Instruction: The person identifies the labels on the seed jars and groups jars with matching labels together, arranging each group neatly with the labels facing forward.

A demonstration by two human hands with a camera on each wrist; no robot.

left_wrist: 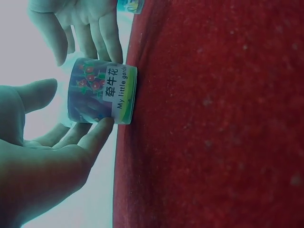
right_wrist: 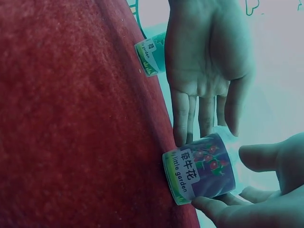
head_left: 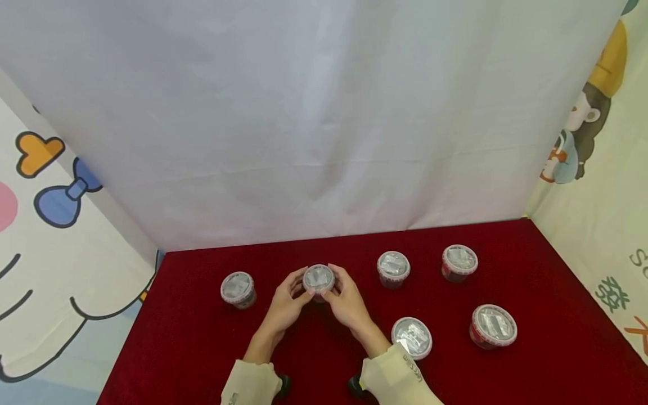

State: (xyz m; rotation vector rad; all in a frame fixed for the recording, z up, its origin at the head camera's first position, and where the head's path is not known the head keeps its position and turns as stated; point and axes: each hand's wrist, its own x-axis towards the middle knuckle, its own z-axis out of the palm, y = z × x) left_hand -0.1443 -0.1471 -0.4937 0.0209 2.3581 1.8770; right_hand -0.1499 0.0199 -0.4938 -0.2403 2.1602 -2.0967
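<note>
Between both hands, at the middle of the red table, stands a lidded plastic cup [head_left: 319, 277] with a clear lid. Its label [left_wrist: 110, 88], with red flowers, Chinese characters and "My little garden", shows in both wrist views. My left hand [head_left: 286, 306] grips the cup's left side, thumb at the lid's rim and fingers round the wall. On the opposite side my right hand [head_left: 350, 306] grips it the same way. The cup is upright, its base right at the cloth.
Similar lidded cups stand around: one cup [head_left: 238, 289] at left, two cups [head_left: 393, 269] [head_left: 459, 262] at back right, a wider tub [head_left: 493, 326] at right. Another tub [head_left: 412, 337] lies beside my right forearm. A white curtain [head_left: 324, 140] hangs behind the red table [head_left: 192, 349].
</note>
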